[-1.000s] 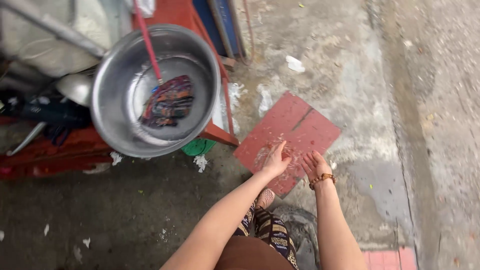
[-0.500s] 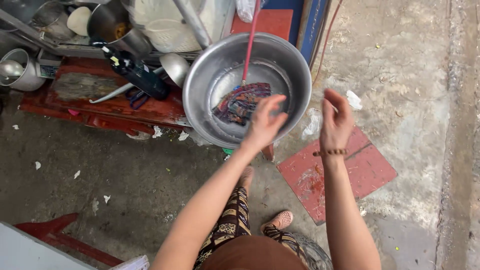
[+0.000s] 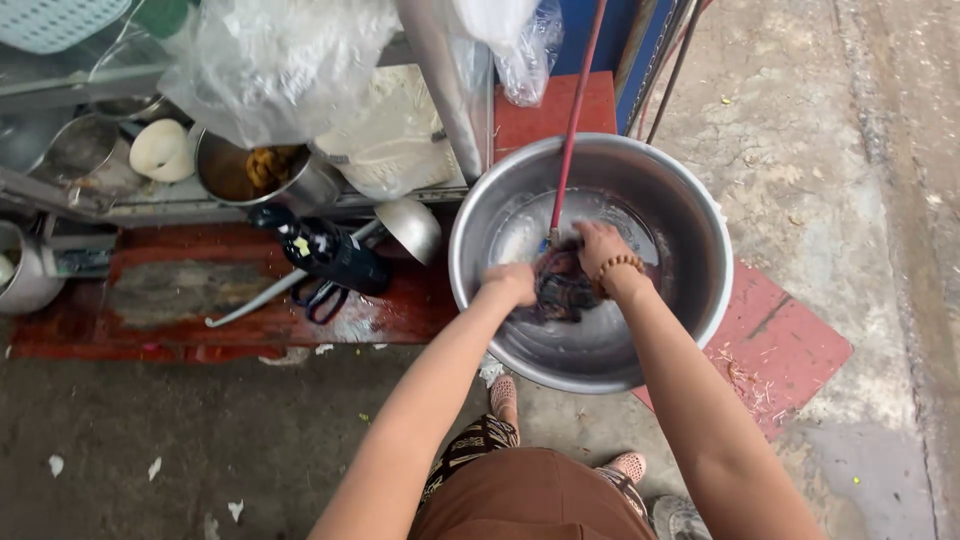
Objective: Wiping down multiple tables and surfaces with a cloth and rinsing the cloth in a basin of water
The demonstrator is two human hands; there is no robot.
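Head view: both hands are down inside a large steel basin (image 3: 690, 290), closed on a dark patterned cloth (image 3: 562, 285) that lies bunched between them on the basin's wet floor. The left hand (image 3: 510, 283) has its fingers curled shut over the cloth's left edge; how far they wrap under it cannot be told. The right hand (image 3: 598, 250), with a beaded bracelet (image 3: 617, 265) at the wrist, grips the cloth's upper right part, fingers bent down into the folds. A red hose (image 3: 572, 125) comes down from above and ends just beyond the right fingertips, touching or nearly touching the cloth.

The basin wall rises close behind the left knuckles, while the right fingers have a broad stretch of bare floor out to the far right rim. Toward the person, more bare floor lies under the wrists before the near rim.

Left of the left fingers, past the rim, a ladle (image 3: 405, 228) and a dark bottle (image 3: 330, 255) lie on a red wet shelf (image 3: 170, 300). Right of the right fingers, beyond the rim, a red tile (image 3: 790, 350) sits on the concrete ground (image 3: 860, 180).
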